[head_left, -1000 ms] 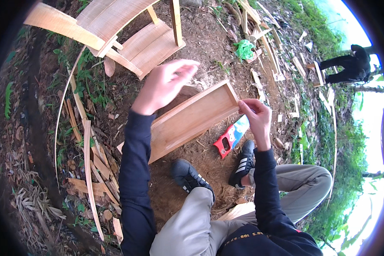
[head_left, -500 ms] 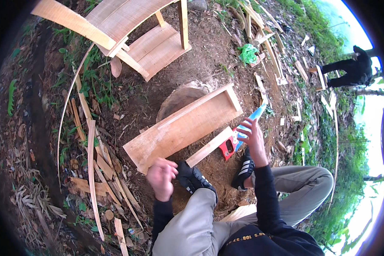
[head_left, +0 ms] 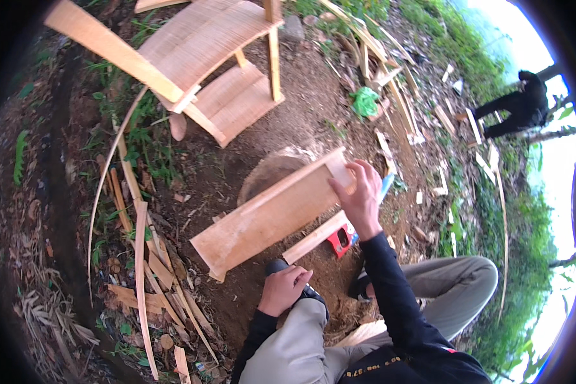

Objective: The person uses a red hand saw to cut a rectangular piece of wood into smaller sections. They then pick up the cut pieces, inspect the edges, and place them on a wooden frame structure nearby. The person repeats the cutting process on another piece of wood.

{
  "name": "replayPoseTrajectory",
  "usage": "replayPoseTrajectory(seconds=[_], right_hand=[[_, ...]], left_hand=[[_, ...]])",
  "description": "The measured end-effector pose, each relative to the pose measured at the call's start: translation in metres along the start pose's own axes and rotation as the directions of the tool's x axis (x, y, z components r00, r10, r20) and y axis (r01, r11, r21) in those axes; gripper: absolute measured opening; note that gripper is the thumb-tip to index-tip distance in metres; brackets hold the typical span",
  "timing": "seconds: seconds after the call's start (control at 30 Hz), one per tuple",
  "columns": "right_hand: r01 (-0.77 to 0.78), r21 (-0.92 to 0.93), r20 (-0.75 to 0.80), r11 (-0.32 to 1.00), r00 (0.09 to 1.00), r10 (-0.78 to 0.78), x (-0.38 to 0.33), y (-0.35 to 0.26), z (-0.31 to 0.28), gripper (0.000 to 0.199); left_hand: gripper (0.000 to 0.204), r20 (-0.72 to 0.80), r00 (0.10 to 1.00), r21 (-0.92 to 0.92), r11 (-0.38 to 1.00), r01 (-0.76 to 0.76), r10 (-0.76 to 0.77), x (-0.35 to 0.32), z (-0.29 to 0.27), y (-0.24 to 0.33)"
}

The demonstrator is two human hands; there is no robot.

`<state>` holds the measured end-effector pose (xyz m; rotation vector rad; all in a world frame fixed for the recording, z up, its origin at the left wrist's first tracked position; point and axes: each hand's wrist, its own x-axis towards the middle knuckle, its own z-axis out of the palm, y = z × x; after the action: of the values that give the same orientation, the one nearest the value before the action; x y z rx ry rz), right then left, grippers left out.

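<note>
A long shallow wooden box frame (head_left: 269, 214) lies tilted across a round stump (head_left: 270, 171) on the dirt in front of me. My right hand (head_left: 360, 195) grips the frame's far right end. A loose wooden slat (head_left: 315, 237) lies along the frame's near side. My left hand (head_left: 285, 289) rests curled on my left knee and holds nothing. A red tool (head_left: 339, 238) and a light blue tool (head_left: 385, 187) lie on the ground just beneath my right hand.
A bamboo chair frame (head_left: 214, 70) stands at the back left. Split bamboo strips (head_left: 141, 256) and offcuts litter the ground at left. A green bag (head_left: 365, 101) lies at the back. Another person in dark clothes (head_left: 515, 105) bends over at the far right.
My left hand came down from above the frame to my knee. My right hand moved from the blue tool to the frame's right end, and the frame shifted slightly.
</note>
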<state>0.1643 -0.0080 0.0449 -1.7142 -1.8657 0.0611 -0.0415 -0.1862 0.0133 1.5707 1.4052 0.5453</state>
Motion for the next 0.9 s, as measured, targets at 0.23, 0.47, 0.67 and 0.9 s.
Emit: replayPoseTrajectory(seconds=[0.23,0.47,0.67,0.9], right_hand=[[-0.151,0.192,0.039,0.97,0.988,0.146,-0.004,0.022,-0.042,0.036],[-0.45,0.508,0.276,0.735,0.893,0.356,0.0,0.055,-0.054,0.035],[0.027,0.578,-0.002,0.816,1.0,-0.031,0.078,-0.038,-0.049,0.072],[0.413,0.166,-0.074,0.896,0.911,-0.406,-0.002,-0.034,-0.09,0.027]], left_hand=[[0.049,-0.294,0.954,0.188,0.976,0.114,-0.054,0.012,0.044,-0.033],[0.053,-0.253,0.957,0.302,0.928,0.217,-0.142,0.021,0.064,-0.046],[0.035,-0.415,0.905,0.344,0.906,0.247,-0.089,0.029,0.09,-0.072],[0.032,-0.289,0.948,0.067,0.985,0.161,-0.136,0.023,0.042,-0.058]])
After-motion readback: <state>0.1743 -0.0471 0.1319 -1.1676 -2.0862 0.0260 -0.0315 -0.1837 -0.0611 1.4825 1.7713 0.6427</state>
